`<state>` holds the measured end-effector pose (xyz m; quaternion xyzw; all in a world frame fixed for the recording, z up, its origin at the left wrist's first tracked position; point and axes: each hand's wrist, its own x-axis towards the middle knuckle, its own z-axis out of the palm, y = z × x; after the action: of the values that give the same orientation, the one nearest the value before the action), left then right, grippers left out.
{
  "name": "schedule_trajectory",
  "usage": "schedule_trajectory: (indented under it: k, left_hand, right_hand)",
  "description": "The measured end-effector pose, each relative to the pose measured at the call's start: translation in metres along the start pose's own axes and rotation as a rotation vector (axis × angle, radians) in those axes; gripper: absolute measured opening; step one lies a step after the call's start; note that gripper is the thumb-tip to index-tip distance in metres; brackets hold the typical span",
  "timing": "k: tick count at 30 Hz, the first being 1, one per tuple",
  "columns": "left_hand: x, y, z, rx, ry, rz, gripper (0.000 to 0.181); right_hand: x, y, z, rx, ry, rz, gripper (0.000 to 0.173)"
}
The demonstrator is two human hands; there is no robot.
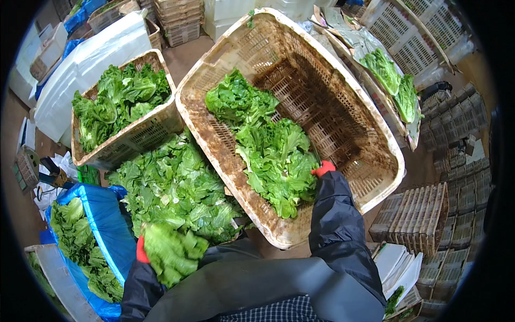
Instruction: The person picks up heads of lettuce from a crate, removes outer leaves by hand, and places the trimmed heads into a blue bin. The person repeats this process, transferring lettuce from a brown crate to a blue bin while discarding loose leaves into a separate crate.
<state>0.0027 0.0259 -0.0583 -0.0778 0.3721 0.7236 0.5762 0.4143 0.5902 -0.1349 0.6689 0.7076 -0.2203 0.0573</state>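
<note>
Low at the left, my red-gloved left hand (141,250) is shut on a leafy lettuce head (173,253), held by its stem end; the leaves are slightly blurred and hide most of the fingers. My red-gloved right hand (324,168) is inside a large, brown-stained plastic crate (346,179). A thin knife blade (316,149) sticks out from its closed fingers, beside the lettuce heads (277,165) lying along the crate's left side. Between the crate and my left hand spreads a heap of loose lettuce leaves (177,185).
A smaller crate of lettuce (120,96) adjoins the large crate at the upper left. At the left stands a blue-lined container (106,225) with more lettuce. Two lettuce heads (388,80) rest on a carton at the upper right. Stacked crates (410,217) stand at the right.
</note>
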Motion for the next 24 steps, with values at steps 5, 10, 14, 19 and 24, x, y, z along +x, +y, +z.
schedule_trajectory:
  k: [5, 10, 14, 19, 24]
  left_hand:
    - [0.083, -0.009, 0.137, -0.140, -0.282, -0.353, 0.063]
    - [0.102, -0.030, 0.212, 0.756, -0.497, -0.171, 0.063]
    - [0.093, -0.026, 0.199, 0.510, -0.569, -0.096, 0.076]
    - [0.074, -0.007, 0.169, 0.492, -0.435, -0.071, 0.070]
    - [0.047, -0.014, 0.048, 0.422, 0.018, 0.007, 0.059]
  right_hand:
    - [-0.091, -0.101, -0.157, 0.137, 0.285, -0.504, 0.049]
    - [-0.236, -0.140, -0.228, 1.126, 0.142, -0.490, 0.032]
    - [-0.262, -0.174, -0.176, 1.344, 0.144, -0.548, 0.027]
    - [-0.197, -0.201, -0.159, 1.323, -0.052, -0.457, 0.026]
    - [-0.110, -0.166, -0.137, 1.069, -0.202, -0.337, 0.056]
